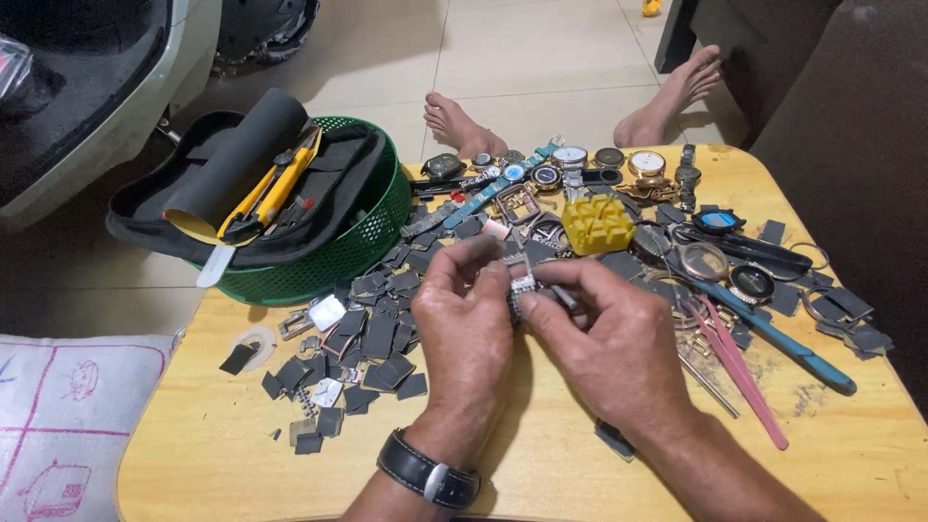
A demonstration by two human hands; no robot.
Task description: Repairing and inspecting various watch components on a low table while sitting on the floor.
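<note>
Both hands over wooden table (541, 464) centre | left hand (469, 324) fingers pinched on metal watch band (520, 282) | right hand (609, 333) fingers closed on slim tool (563, 297) touching band | yellow link-remover block (597, 223) just behind | pink tweezers (739, 372) lying right | green basket (338, 246) left

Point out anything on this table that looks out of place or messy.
Dark flat watch parts lie scattered loose across the wooden table, some near its left edge. Both hands hold a metal watch band.
</note>
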